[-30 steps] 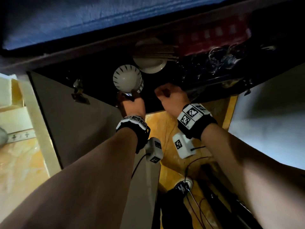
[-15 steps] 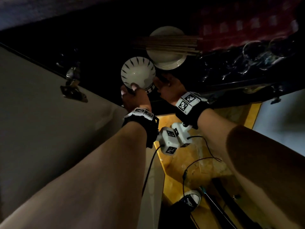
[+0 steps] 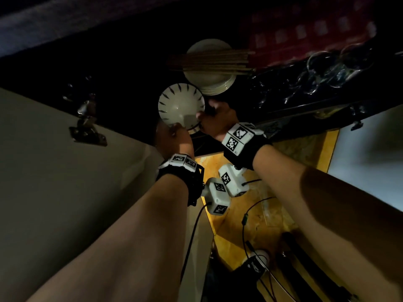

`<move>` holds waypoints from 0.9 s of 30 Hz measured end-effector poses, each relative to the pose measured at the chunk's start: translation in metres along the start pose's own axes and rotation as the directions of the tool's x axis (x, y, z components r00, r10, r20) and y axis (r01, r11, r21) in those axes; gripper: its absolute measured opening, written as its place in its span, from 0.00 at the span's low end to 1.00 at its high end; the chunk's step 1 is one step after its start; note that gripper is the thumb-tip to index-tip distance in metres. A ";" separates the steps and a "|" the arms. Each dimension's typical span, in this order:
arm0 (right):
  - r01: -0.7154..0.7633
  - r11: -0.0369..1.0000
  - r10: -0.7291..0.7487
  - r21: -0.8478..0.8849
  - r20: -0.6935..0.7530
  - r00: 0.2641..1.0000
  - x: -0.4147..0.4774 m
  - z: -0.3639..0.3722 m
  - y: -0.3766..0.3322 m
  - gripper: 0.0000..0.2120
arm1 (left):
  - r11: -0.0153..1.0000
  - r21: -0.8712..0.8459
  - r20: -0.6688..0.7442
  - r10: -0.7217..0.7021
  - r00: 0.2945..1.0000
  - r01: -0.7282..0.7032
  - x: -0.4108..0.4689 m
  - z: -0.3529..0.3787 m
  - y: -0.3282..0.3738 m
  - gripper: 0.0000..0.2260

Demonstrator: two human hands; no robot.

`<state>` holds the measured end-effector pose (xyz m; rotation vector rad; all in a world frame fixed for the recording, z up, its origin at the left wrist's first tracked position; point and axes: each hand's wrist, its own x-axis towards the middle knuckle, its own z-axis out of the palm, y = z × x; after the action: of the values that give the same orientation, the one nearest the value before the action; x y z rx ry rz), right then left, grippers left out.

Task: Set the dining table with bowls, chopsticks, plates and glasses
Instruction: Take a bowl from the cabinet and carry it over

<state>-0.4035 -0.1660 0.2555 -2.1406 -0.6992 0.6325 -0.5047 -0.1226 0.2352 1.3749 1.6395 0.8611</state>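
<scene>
A white bowl [image 3: 180, 105] with dark streaks round its rim sits at the front of a dark cabinet shelf. My left hand [image 3: 174, 139] pinches its near edge with the thumb on the rim. My right hand [image 3: 214, 120] grips the bowl's right side, fingers curled round it. Behind the bowl stands a stack of white plates [image 3: 210, 75] with a bundle of chopsticks [image 3: 209, 62] lying across it. Several clear glasses [image 3: 335, 64] stand further right on the shelf, dim in the dark.
The open cabinet door [image 3: 54, 171] with its metal hinge [image 3: 87, 127] stands to the left. A red checked cloth [image 3: 305, 31] hangs at the back right. Below lie a yellow floor [image 3: 272, 205], black cables and a shoe [image 3: 255, 264].
My right hand has moved left from the shelf edge onto the bowl's right side. The bowl has turned its inside toward me, and my view has moved closer.
</scene>
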 end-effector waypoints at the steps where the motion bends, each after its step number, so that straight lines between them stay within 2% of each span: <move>1: -0.017 1.000 0.017 0.001 -0.019 1.000 0.001 -0.009 0.008 0.27 | 0.999 0.037 0.005 0.002 1.000 -0.002 -0.005 0.011 0.001 0.15; 3: -0.059 0.998 0.059 -0.003 -0.022 0.998 0.009 -0.032 0.030 0.27 | 0.998 0.068 0.028 0.003 1.000 -0.005 -0.024 0.039 0.004 0.16; 6: -0.146 0.988 0.145 0.045 0.027 0.989 0.021 -0.065 0.061 0.23 | 0.992 -0.123 0.113 -0.006 0.994 0.020 -0.051 0.076 0.001 0.16; 8: -0.211 0.970 0.209 0.117 0.031 0.978 0.024 -0.082 0.081 0.23 | 0.983 -0.181 0.174 -0.011 0.985 0.043 -0.066 0.098 -0.004 0.13; 11: -0.281 0.949 0.282 0.140 0.017 0.959 0.022 -0.099 0.117 0.23 | 0.991 -0.131 0.264 0.030 0.964 0.005 -0.086 0.120 -0.016 0.08; 14: -0.330 0.934 0.334 0.140 -0.005 0.943 0.028 -0.112 0.150 0.24 | 0.996 -0.068 0.371 0.081 0.925 -0.059 -0.095 0.144 -0.020 0.15; 18: -0.401 0.895 0.392 0.194 0.088 0.916 0.040 -0.110 0.173 0.31 | 0.981 0.047 0.484 0.141 0.864 -0.186 -0.084 0.162 -0.026 0.18; 22: -0.468 0.832 0.459 0.299 0.106 0.882 0.047 -0.104 0.192 0.31 | 0.954 0.145 0.541 0.145 0.828 -0.262 -0.079 0.176 -0.038 0.16; 27: -0.566 0.792 0.540 0.230 0.169 0.824 0.054 -0.104 0.227 0.30 | 0.943 0.189 0.624 0.100 0.775 -0.274 -0.084 0.196 -0.052 0.17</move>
<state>-0.2372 -0.3075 0.1230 -2.0550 0.0044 1.0811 -0.3439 -0.2140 0.1164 1.8011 1.1414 0.2346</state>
